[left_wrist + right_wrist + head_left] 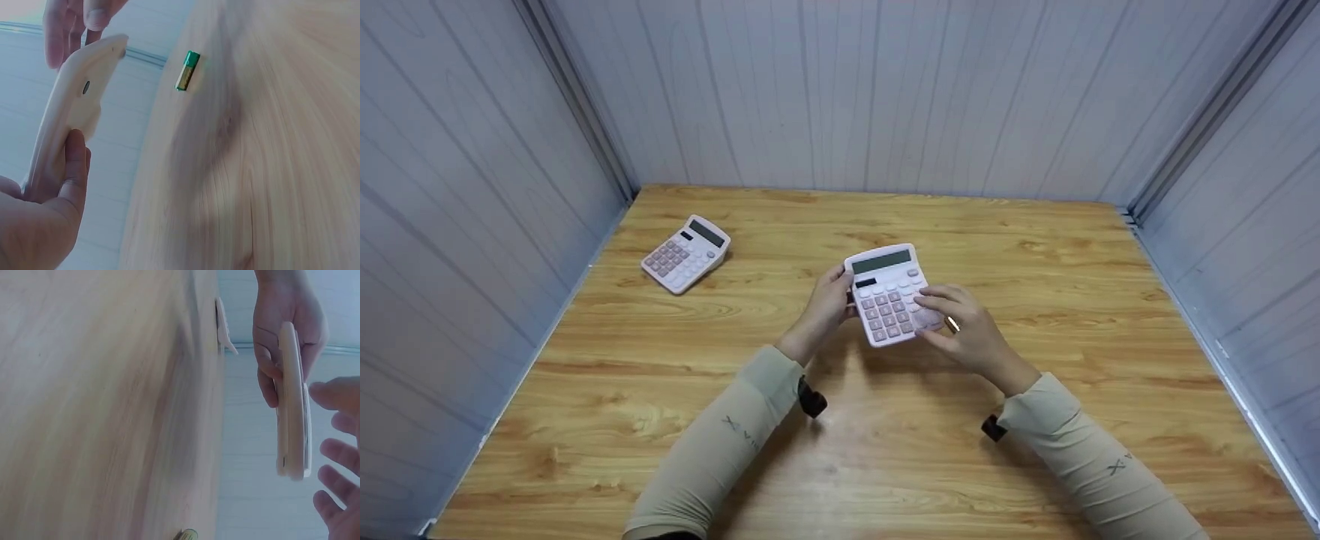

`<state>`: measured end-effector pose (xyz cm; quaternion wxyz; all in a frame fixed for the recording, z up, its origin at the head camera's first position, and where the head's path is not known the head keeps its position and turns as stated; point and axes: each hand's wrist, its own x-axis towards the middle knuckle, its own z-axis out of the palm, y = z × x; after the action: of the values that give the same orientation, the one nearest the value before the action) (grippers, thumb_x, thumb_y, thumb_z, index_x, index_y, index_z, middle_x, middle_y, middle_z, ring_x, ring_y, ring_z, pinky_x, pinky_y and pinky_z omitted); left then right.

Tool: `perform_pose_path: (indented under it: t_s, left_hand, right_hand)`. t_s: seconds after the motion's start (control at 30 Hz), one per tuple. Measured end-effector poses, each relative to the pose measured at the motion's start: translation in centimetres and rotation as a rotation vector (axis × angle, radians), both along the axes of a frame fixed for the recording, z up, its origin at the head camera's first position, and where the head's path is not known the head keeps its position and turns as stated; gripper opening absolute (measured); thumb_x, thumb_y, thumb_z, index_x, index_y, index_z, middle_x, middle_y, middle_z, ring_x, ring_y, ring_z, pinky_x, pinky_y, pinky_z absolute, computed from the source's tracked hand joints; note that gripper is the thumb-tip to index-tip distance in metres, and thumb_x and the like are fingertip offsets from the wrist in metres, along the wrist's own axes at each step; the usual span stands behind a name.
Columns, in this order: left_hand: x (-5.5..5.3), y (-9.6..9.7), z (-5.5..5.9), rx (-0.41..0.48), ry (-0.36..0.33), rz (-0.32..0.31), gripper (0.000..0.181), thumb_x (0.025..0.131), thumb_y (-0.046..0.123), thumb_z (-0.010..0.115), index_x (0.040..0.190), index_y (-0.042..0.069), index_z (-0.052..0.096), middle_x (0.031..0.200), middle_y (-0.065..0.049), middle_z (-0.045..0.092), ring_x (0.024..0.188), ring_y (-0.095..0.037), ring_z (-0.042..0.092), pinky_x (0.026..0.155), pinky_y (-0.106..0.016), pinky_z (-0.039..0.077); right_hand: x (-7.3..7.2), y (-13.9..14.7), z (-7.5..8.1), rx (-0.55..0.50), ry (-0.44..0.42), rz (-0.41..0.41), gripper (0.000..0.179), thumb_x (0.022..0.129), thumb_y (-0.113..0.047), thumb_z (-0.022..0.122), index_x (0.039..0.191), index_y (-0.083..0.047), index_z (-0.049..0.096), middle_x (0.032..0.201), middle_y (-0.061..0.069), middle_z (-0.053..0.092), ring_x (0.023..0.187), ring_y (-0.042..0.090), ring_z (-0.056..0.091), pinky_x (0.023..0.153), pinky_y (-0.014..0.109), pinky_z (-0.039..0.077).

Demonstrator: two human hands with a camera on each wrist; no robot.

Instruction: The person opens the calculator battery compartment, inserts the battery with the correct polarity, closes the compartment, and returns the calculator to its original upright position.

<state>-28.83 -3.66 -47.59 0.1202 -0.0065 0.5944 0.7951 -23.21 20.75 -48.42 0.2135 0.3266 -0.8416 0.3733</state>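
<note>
My left hand (826,300) grips a pink-and-white calculator (889,296) by its left edge, raised above the table. In the left wrist view, the left hand's fingers (76,163) lie against the calculator's pale back. The calculator's screen and keys face up in the head view. My right hand (971,334) hovers over the lower right keys, its fingers spread and loosely bent. The right wrist view shows a gap between those fingers (340,453) and the calculator (293,410). A green-and-gold battery (187,71) lies on the table; the right hand mostly hides it from the head camera.
A second calculator (686,255) of the same kind rests at the back left of the wooden table (840,465). Ribbed pale panels (840,97) wall in the back and both sides.
</note>
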Motion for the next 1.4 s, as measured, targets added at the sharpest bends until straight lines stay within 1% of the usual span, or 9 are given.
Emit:
perform_pose_path:
  t_s: [0.13,0.4,0.47,0.6,0.73,0.87,1.0,1.1,1.4]
  left_hand:
    - [0.0,-0.4,0.0,-0.011,0.009,-0.006,0.042,0.118,0.013,0.031,0.147,-0.005,0.055,0.088,-0.003,0.069,0.072,-0.012,0.068,0.06,-0.024,0.057]
    - [-0.1,-1.0,-0.1,-0.036,0.043,-0.049,0.043,0.118,0.015,0.03,0.147,-0.004,0.056,0.088,-0.003,0.072,0.072,-0.011,0.07,0.062,-0.025,0.059]
    - [-0.1,-1.1,-0.1,-0.036,0.042,-0.062,0.044,0.118,0.016,0.03,0.149,-0.003,0.055,0.088,-0.003,0.072,0.073,-0.011,0.07,0.063,-0.025,0.06]
    - [-0.1,-1.2,-0.2,-0.039,0.035,-0.077,0.044,0.118,0.015,0.031,0.15,-0.002,0.055,0.089,-0.002,0.071,0.074,-0.012,0.07,0.064,-0.025,0.06]
    - [-0.2,-1.3,-0.5,-0.042,0.033,-0.082,0.042,0.117,0.015,0.031,0.146,-0.003,0.056,0.089,-0.002,0.071,0.073,-0.011,0.07,0.064,-0.024,0.06]
    - [-0.3,-1.4,-0.6,-0.045,0.033,-0.089,0.042,0.117,0.016,0.032,0.147,-0.002,0.056,0.09,-0.002,0.071,0.075,-0.012,0.07,0.066,-0.025,0.059]
    - [-0.3,-1.5,-0.7,-0.055,0.032,-0.091,0.043,0.117,0.016,0.033,0.148,-0.002,0.056,0.092,-0.002,0.071,0.077,-0.012,0.07,0.067,-0.025,0.059]
    - [-0.4,-1.5,-0.8,-0.06,0.029,-0.094,0.042,0.117,0.016,0.033,0.147,-0.002,0.056,0.092,-0.002,0.071,0.077,-0.012,0.069,0.067,-0.025,0.059]
    - [-0.6,-1.6,-0.8,-0.089,0.036,-0.115,0.044,0.118,0.017,0.032,0.151,0.0,0.055,0.092,-0.002,0.071,0.076,-0.012,0.07,0.068,-0.025,0.06]
  right_hand:
    - [-0.2,0.1,0.2,-0.063,-0.078,-0.05,0.044,0.084,0.001,0.089,0.125,0.006,0.076,0.131,0.024,0.074,0.126,0.045,0.067,0.111,0.055,0.053]
    - [-0.7,0.1,0.4,-0.253,-0.341,-0.092,0.05,0.089,0.005,0.083,0.137,0.011,0.067,0.139,0.029,0.069,0.123,0.046,0.068,0.107,0.062,0.056]
    - [-0.8,0.0,0.4,-0.312,-0.426,-0.104,0.051,0.091,0.006,0.081,0.139,0.012,0.065,0.142,0.03,0.066,0.122,0.047,0.068,0.108,0.058,0.057]
    - [-1.1,-0.1,0.4,-0.388,-0.568,-0.109,0.051,0.097,0.005,0.075,0.145,0.014,0.059,0.146,0.034,0.062,0.125,0.045,0.068,0.104,0.034,0.06]
    - [-1.4,-0.2,0.2,-0.42,-0.666,-0.118,0.051,0.101,0.001,0.071,0.149,0.01,0.057,0.144,0.033,0.062,0.119,0.035,0.07,0.094,0.018,0.059]
    - [-1.6,-0.3,0.2,-0.482,-0.757,-0.108,0.052,0.103,0.0,0.067,0.153,0.009,0.054,0.143,0.033,0.062,0.108,0.016,0.072,0.09,0.02,0.061]
    - [-1.9,-0.5,0.1,-0.543,-0.834,-0.087,0.052,0.105,0.002,0.061,0.156,0.011,0.048,0.142,0.035,0.061,0.103,0.008,0.073,0.088,0.023,0.064]
    - [-2.1,-0.7,0.0,-0.563,-0.875,-0.088,0.051,0.106,0.002,0.059,0.156,0.009,0.049,0.139,0.031,0.064,0.102,0.009,0.073,0.086,0.024,0.064]
    - [-2.4,-1.1,-0.2,-0.653,-0.985,-0.054,0.052,0.107,0.006,0.054,0.158,0.008,0.047,0.115,0.005,0.074,0.096,0.011,0.074,0.081,0.026,0.065]
